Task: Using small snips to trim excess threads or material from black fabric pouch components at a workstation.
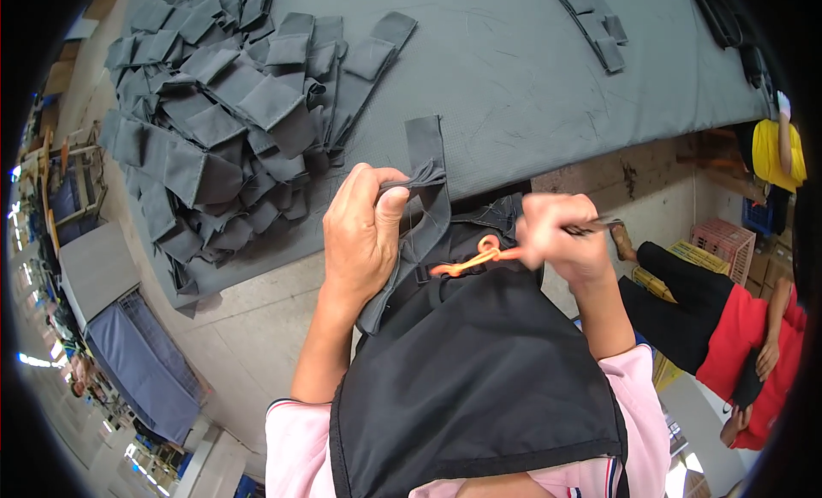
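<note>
Grey fabric strap [425, 208] is pinched at its folded upper part between the thumb and fingers of the left hand [364, 232], whose grip is closed on it just off the near edge of the desk [531, 78]; the lower end of the strap hangs loose past the wrist toward the black apron [471, 378] on the person's chest. The right hand [561, 237] has its grip closed around a small tool with orange handle loops [478, 256], probably thread snips, its tip held close beside the strap; the blades are blurred and hidden by the fingers, so I cannot tell if they touch the cloth. Judging from how it droops and creases, the strap is light, soft and limp, not slippery and not fragile; it will fold wherever it is unsupported, so a pinch near the folded, doubled end, close to the spot being worked, looks like the best hold. Farther out, 1 big pile of similar grey straps [223, 121] lies on the left part of the grey-covered desk, a smaller stack of straps [591, 23] lies near its far edge, and another person in a red top [753, 344] sits to the right near yellow crates [698, 258].
</note>
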The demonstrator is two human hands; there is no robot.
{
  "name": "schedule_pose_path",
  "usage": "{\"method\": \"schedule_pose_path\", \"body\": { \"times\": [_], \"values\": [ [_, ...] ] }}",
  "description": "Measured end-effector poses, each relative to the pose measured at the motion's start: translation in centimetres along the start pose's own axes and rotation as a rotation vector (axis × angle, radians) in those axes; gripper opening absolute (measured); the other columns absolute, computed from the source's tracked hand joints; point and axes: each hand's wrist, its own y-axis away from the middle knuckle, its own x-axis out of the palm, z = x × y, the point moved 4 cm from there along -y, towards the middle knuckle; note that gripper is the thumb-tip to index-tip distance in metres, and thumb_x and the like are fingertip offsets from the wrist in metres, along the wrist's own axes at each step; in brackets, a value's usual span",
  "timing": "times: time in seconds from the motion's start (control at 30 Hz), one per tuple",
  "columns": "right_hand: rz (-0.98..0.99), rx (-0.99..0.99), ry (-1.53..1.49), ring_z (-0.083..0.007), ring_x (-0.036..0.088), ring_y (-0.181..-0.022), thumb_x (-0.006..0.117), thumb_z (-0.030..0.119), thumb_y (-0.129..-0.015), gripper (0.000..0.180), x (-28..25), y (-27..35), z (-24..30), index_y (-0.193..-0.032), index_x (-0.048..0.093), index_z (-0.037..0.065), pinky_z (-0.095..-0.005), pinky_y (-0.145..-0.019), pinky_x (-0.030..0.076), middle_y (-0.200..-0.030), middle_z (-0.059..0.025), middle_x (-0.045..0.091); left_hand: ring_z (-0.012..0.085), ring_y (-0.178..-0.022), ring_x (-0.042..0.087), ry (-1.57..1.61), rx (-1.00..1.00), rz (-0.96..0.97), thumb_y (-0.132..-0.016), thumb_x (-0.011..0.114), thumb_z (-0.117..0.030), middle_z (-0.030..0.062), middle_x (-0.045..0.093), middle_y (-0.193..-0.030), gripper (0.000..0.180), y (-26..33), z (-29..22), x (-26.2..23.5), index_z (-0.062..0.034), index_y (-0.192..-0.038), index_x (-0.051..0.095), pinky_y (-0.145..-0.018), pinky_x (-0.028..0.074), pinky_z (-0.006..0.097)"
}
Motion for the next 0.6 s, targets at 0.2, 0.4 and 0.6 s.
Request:
{"method": "schedule_pose_path", "body": {
  "times": [0.2, 0.4, 0.6],
  "values": [
    [0.013, -0.179, 0.908, -0.0179, 0.065, -0.066, 0.062, -0.011, -0.063, 0.044, 4.5, -0.4, 0.1, -0.105, 0.065, 0.002, -0.0300, -0.057, 0.050, -0.081, -0.0118, 0.066, 0.0238, -0.066, 0.051, 0.037, -0.031, -0.003, -0.094, 0.053, -0.025, 0.0106, 0.050, -0.074, 0.027, -0.4, -0.6, 0.9, 0.0014, -0.089, 0.056, -0.061, 0.042, 0.032],
    [-0.159, -0.193, 0.901, -0.0186, 0.067, -0.068, 0.055, -0.017, -0.058, 0.042, 2.6, -1.6, -1.4, -0.094, 0.066, 0.002, -0.0266, -0.057, 0.053, -0.083, -0.0115, 0.066, 0.0201, -0.085, 0.055, 0.323, -0.237, 0.048, -0.082, 0.061, -0.009, 0.0089, 0.055, -0.095, 0.028, 0.4, 0.2, 1.2, 0.0004, -0.107, 0.052, -0.075, 0.045, 0.029],
    [-0.124, -0.196, 0.786, -0.0179, 0.064, -0.071, 0.056, -0.013, -0.064, 0.038, 1.2, -2.9, -2.6, -0.097, 0.066, 0.003, -0.0268, -0.062, 0.050, -0.085, -0.0106, 0.066, 0.0185, -0.088, 0.055, 0.943, -0.711, 0.235, -0.066, 0.052, 0.005, 0.0114, 0.050, -0.104, 0.063, 2.5, 1.2, 3.3, -0.0037, -0.127, 0.038, -0.069, 0.050, 0.030]
  ]
}}
